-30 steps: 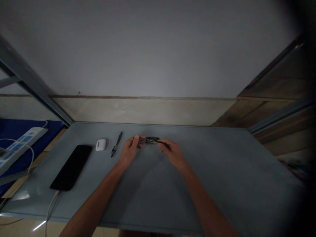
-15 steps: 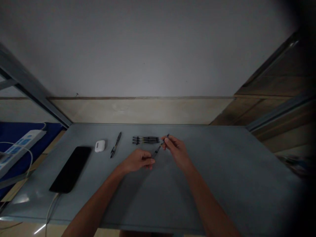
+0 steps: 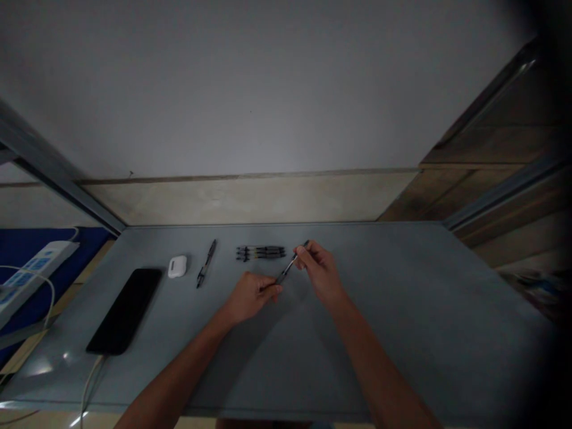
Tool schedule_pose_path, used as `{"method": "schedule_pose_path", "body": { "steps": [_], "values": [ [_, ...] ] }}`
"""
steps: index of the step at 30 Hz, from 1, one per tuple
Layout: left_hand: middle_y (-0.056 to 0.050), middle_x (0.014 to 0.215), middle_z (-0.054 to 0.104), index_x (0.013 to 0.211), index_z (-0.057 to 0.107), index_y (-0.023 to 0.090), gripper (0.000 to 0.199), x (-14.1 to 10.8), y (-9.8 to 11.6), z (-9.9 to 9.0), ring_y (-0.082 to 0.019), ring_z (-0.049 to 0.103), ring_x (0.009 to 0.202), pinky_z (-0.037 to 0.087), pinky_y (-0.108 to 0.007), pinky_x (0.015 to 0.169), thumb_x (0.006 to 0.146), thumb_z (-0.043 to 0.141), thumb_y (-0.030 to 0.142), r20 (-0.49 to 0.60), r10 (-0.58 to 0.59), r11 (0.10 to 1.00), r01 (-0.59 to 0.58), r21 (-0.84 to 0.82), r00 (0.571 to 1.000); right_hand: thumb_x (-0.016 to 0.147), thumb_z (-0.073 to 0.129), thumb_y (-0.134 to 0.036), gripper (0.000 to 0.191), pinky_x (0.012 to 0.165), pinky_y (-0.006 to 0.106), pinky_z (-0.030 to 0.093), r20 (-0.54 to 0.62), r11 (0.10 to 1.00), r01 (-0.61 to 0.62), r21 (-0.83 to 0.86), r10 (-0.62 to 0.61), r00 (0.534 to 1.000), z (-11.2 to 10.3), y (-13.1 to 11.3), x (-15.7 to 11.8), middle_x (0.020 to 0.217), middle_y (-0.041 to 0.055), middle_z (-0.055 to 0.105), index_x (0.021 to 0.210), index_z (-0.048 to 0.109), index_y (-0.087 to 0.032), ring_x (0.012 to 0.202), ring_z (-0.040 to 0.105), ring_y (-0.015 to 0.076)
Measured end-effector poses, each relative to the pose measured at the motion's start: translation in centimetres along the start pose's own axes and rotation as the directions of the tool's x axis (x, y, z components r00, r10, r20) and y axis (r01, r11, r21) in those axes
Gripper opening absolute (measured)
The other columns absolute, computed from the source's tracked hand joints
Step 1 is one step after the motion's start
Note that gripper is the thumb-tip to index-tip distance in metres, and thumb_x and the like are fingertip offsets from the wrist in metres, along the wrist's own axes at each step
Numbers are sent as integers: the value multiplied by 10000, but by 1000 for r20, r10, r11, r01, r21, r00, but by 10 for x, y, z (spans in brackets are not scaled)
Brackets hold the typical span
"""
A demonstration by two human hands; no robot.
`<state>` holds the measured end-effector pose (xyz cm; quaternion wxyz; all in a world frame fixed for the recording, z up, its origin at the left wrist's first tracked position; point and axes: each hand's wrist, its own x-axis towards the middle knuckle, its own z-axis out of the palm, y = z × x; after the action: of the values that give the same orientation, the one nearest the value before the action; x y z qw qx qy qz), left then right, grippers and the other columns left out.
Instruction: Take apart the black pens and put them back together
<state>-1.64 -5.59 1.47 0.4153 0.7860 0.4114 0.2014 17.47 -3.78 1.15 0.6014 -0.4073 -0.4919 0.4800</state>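
Observation:
Between my two hands a slim dark pen slants up to the right above the table. My left hand pinches its lower end between thumb and fingers. The upper end is in the fingertips of my right hand. Fingers hide parts of both ends, so I cannot tell whether the pen is in one piece. Just beyond my hands, several black pens lie side by side in a neat row. Farther left, a single pen lies at a slant on its own.
On the left of the grey table lie a white earbud case and a black phone with a cable. A white power strip rests on blue cloth beyond the left edge. A wall closes the back.
More of the pen's pale, shiny middle shows between my hands now. Both hands stay at nearly the same place, and the whole view has shifted slightly.

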Motion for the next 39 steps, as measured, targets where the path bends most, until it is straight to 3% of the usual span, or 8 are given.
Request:
{"method": "schedule_pose_path", "body": {
  "steps": [5,8,10,13,18,21,29,39],
  "values": [
    [27,581,594,669,627,153,341,2,0,4,-83,505,519,334,-193,544,907,467,340,-83,14,994,-5,107,996,851,615,-364,232,615,280,377,-19,1000,-20,11,20,1000,2,1,0,602,-28,490,690,551,-210,592,464,124],
    [23,603,599,687,624,151,304,3,-5,7,-88,511,538,337,-203,548,879,519,362,-167,1,990,23,141,986,854,591,-403,191,673,299,425,-2,975,-83,205,85,996,10,1,-1,808,15,573,829,616,-215,734,530,152],
    [18,623,599,703,624,150,285,4,-8,9,-95,511,556,345,-211,555,847,568,389,-220,-5,987,41,158,975,871,547,-434,232,738,327,442,43,894,-165,416,163,986,17,-1,-2,835,31,578,832,603,-212,799,550,174],
    [13,625,584,694,617,155,285,4,-9,10,-108,506,585,356,-224,573,821,605,410,-256,21,975,37,219,967,894,486,-461,277,694,323,443,182,712,-302,634,243,953,25,-4,-5,660,-4,476,805,569,-211,632,490,144],
    [-8,643,598,710,642,170,353,4,-6,7,-131,532,658,388,-241,640,871,526,461,-225,93,943,-13,333,970,907,421,-492,361,544,281,389,192,578,-294,762,232,954,20,-10,-6,600,-30,323,692,472,-206,521,353,122],
    [-17,656,617,705,645,179,396,5,-7,3,-145,550,692,403,-256,686,878,492,500,-217,98,912,-1,410,971,894,426,-484,374,528,283,378,127,550,-225,804,211,969,8,-14,-3,593,-35,285,643,381,-211,518,334,126],
    [-44,729,656,736,628,191,404,8,-23,-8,-164,600,727,425,-265,688,942,373,428,-347,-65,780,264,567,936,793,530,-314,397,520,268,369,15,506,-78,859,128,992,-19,-18,3,573,-49,206,626,186,-206,514,305,118],
    [-62,851,679,858,624,185,304,7,-21,-8,-191,620,842,458,-289,746,942,389,360,-280,-17,757,195,624,960,793,531,-351,403,516,294,355,-35,580,-47,813,130,991,-14,-21,1,570,-45,207,613,200,-208,520,300,131]
  ]
}}
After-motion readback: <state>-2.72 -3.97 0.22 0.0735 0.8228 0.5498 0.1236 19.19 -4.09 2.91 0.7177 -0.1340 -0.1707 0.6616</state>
